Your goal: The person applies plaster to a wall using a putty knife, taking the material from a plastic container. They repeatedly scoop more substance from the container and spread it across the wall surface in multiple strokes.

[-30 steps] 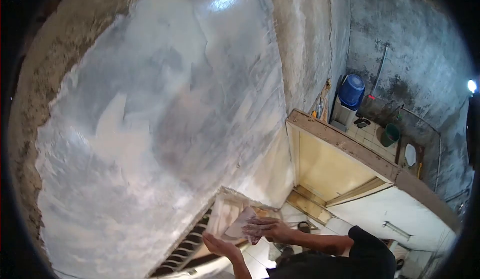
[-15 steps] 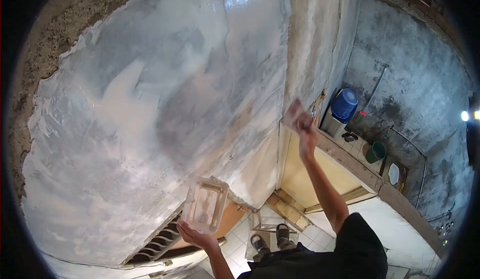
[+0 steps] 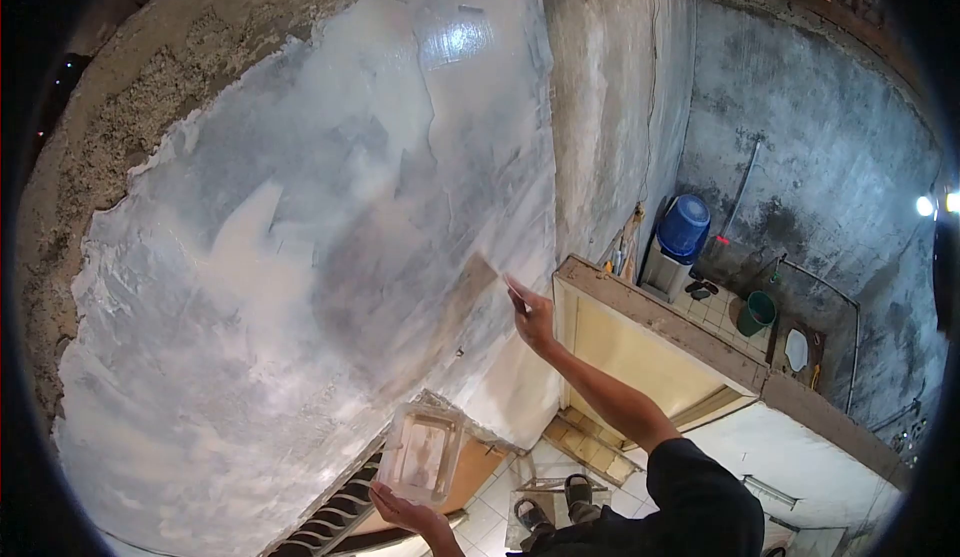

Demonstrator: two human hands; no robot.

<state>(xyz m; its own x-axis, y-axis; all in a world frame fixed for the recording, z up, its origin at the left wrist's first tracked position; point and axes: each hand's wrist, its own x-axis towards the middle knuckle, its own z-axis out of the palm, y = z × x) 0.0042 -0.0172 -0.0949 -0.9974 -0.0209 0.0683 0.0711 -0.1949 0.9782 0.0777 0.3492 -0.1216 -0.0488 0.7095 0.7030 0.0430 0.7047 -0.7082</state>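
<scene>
My left hand (image 3: 405, 512) holds up a clear rectangular plastic tray (image 3: 421, 452) smeared with whitish plaster, low in the view. My right hand (image 3: 531, 315) is raised and grips a thin flat scraper blade (image 3: 487, 265) whose edge lies against the wet grey-white plastered wall (image 3: 330, 237). The right arm runs down to a black sleeve (image 3: 700, 497). My feet in sandals (image 3: 560, 502) stand far below on a tiled floor.
A wooden door frame top (image 3: 665, 317) juts out right of the wall. Beyond it are a blue bucket (image 3: 685, 227), a green bucket (image 3: 759, 312) and a rough grey wall. A louvred vent (image 3: 325, 527) sits under the plastered area. A lamp (image 3: 925, 205) glares at right.
My right hand went from the tray up past the door frame, then swung left and down onto the plastered wall with the blade. The left hand kept the tray roughly in place.
</scene>
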